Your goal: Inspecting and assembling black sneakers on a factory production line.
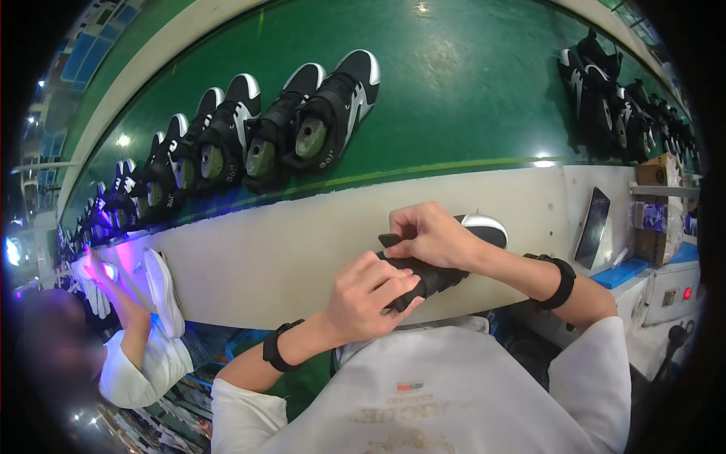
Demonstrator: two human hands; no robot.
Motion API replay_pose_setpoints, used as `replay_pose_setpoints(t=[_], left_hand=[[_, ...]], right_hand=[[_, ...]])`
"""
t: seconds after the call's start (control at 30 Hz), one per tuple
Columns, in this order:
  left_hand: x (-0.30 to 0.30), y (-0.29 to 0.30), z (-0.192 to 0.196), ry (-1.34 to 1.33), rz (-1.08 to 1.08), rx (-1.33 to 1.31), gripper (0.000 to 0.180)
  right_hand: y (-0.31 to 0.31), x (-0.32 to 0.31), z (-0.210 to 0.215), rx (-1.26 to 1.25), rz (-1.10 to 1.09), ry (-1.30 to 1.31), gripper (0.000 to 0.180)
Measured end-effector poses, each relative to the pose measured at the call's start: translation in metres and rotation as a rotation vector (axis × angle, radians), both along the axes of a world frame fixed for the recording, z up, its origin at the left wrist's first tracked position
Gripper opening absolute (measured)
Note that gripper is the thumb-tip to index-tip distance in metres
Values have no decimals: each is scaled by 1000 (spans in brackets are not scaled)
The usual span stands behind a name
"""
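A black shoe [485,225] with a white-edged toe lies on the pale bench in front of me, its toe pointing to the upper right. My right hand [435,236] reaches over the shoe and pinches a small black strap end [389,240] between thumb and fingers. Close beside it, my left hand [372,293] is closed on the black upper near the ankle opening, fingers curled. Both hands cover much of the shoe's middle, so the straps beneath them are partly hidden.
Several similar shoes [335,110] stand in a row on the green surface [446,91] beyond the bench [302,250]; more [597,91] are at far right. At left, a co-worker [144,348] sits by a white shoe [162,291] under purple light. A dark tablet [592,225] leans at right.
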State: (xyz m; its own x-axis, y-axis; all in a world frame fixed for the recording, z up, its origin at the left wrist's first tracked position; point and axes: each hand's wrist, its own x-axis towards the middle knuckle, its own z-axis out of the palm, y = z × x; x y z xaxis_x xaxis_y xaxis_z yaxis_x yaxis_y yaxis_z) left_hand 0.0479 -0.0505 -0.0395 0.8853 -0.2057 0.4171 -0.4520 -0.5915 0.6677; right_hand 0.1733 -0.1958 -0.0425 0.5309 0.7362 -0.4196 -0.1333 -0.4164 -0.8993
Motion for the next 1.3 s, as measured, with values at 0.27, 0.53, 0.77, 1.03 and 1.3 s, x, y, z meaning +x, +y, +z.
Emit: replay_pose_setpoints(t=[0.27, 0.53, 0.77, 1.03, 1.3], left_hand=[[4, -9, 6, 44, -72, 24, 36], [17, -66, 8, 486, 228, -574, 38], [126, 2, 11, 268, 235, -269, 26], [239, 111, -37, 318, 77, 719, 46], [219, 110, -24, 434, 151, 720, 41]], right_hand=[[15, -5, -25, -68, 192, -219, 9], [-56, -21, 21, 76, -748, -706, 34], [-88, -63, 6, -140, -706, -802, 64], [-49, 75, -4, -140, -712, -703, 58], [-71, 138, -54, 2, -630, -780, 56]])
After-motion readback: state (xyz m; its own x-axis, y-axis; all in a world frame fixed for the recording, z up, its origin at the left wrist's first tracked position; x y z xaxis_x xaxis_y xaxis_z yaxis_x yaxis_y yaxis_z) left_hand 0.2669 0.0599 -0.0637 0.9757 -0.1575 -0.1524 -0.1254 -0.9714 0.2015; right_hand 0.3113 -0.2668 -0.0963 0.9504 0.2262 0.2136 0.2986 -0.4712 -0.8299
